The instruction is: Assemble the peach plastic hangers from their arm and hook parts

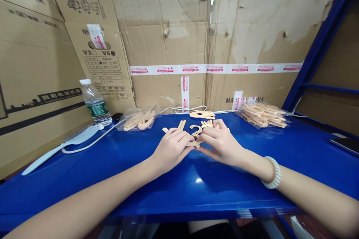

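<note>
A small pale beige strip point(193, 143) with a rounded end is pinched between my two hands just above the blue table. My left hand point(172, 148) grips it from the left, thumb and fingers pressed together. From the right, my right hand point(220, 142) holds the other end with curled fingers and partly hides it. Just beyond the hands lies a beige hook-shaped piece point(195, 130). Two straight beige sticks point(182, 124) rest behind my left hand. A group of short beige pieces point(206, 123) is partly covered by my right hand.
Beige looped pieces point(202, 114) lie farther back near a white cable point(179, 109). Clear bags of beige pieces stand left point(140, 118) and right point(262, 115). A water bottle point(96, 102), pale hairbrush point(81, 136) and phone point(346, 143) are at the sides. Cardboard point(168, 44) walls the back.
</note>
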A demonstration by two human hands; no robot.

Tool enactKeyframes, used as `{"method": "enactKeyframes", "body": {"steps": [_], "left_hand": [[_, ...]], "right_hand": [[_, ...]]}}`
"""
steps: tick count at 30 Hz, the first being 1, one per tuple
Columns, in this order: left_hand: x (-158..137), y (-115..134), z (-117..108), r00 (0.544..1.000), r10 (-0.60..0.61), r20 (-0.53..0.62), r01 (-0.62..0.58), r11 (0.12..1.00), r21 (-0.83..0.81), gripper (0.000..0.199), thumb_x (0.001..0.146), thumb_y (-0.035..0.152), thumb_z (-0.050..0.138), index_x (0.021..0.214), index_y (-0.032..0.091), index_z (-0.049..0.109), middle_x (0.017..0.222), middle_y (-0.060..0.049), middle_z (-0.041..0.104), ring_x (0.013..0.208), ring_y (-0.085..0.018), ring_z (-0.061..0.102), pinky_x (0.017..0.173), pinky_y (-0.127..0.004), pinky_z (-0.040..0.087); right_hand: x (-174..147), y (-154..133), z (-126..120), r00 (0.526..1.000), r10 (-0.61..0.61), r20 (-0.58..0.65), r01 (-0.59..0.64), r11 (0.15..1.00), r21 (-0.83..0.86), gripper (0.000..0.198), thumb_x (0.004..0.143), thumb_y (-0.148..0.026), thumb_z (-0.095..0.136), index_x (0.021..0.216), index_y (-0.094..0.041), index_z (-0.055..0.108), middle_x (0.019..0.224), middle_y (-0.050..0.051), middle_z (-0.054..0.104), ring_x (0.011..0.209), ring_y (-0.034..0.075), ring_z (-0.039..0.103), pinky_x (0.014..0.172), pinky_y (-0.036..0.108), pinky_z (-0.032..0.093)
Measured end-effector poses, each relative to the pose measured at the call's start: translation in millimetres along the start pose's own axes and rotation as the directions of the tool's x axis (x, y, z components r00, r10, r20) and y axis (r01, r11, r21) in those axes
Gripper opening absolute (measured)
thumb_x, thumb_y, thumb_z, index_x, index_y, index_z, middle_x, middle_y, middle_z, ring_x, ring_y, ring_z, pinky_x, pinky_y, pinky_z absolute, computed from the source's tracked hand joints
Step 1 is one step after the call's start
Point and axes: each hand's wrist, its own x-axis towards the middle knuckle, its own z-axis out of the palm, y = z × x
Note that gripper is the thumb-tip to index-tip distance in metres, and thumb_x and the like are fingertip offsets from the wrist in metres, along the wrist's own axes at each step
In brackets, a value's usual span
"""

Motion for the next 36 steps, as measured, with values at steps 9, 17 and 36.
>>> {"method": "enactKeyframes", "body": {"steps": [9,17,36], "left_hand": [[0,2,0,1.000,-0.019,-0.005,0.019,1.000,0.007,0.011,0.097,0.020,0.049,0.091,0.017,0.058,0.089,-0.007,0.069,0.082,-0.023,0.064,0.076,-0.035,0.049],[0,1,0,1.000,-0.025,0.015,0.024,0.999,0.032,0.011,0.096,0.017,0.048,0.088,0.018,0.056,0.085,-0.006,0.067,0.080,-0.023,0.064,0.073,-0.034,0.050],[2,-7,-3,0.992,0.069,0.109,-0.077,0.994,0.071,0.020,0.089,0.007,0.044,0.081,0.018,0.059,0.075,-0.004,0.064,0.073,-0.019,0.060,0.072,-0.033,0.049]], "right_hand": [[1,-1,1,0.999,0.019,0.039,-0.019,1.000,0.001,0.023,0.099,-0.029,0.044,0.086,-0.018,0.059,0.076,0.003,0.064,0.069,0.018,0.051,0.080,0.037,0.026],[0,-1,3,0.998,0.035,0.049,-0.036,0.999,0.019,0.020,0.097,-0.029,0.047,0.086,-0.018,0.059,0.076,0.004,0.066,0.072,0.019,0.054,0.078,0.037,0.025],[1,-6,9,0.974,0.145,0.173,-0.191,0.938,0.289,0.006,0.087,-0.025,0.060,0.087,-0.019,0.059,0.081,0.002,0.067,0.079,0.020,0.059,0.082,0.036,0.026]]}}
